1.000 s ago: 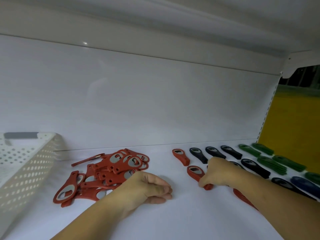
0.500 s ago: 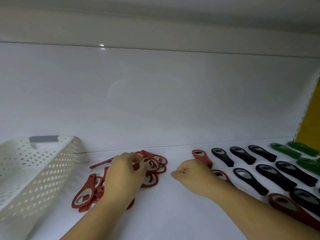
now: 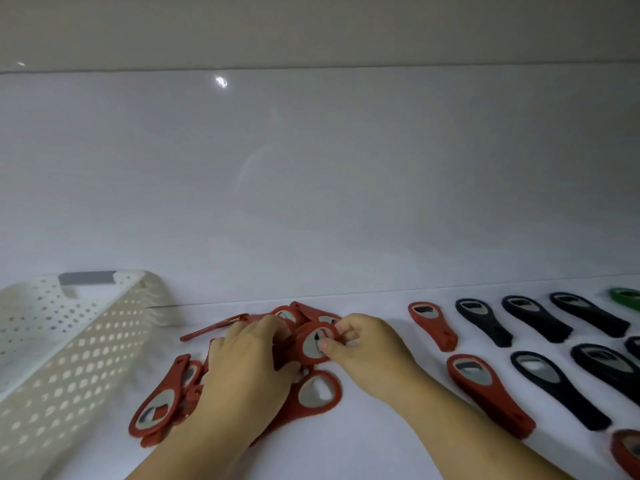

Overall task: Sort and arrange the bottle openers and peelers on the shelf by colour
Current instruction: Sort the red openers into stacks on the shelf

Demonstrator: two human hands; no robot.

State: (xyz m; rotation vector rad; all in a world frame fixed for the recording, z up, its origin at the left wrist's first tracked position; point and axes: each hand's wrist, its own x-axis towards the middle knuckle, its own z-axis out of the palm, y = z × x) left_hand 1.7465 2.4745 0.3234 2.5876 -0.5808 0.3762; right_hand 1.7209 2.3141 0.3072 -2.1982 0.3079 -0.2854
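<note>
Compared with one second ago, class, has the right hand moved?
Yes. The right hand moved left, away from the laid-out red opener to the red pile.

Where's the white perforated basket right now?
Head view, far left, partly cut off by the frame edge: the white basket lies on the shelf, just left of the pile of red openers.

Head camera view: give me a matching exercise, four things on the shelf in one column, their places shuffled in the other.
1 basket
2 topmost red opener
3 black openers
4 green opener

A far right edge
B pinched in the right hand
C far left
D rows right of centre

Pairs: 1-C, 2-B, 3-D, 4-A
</note>
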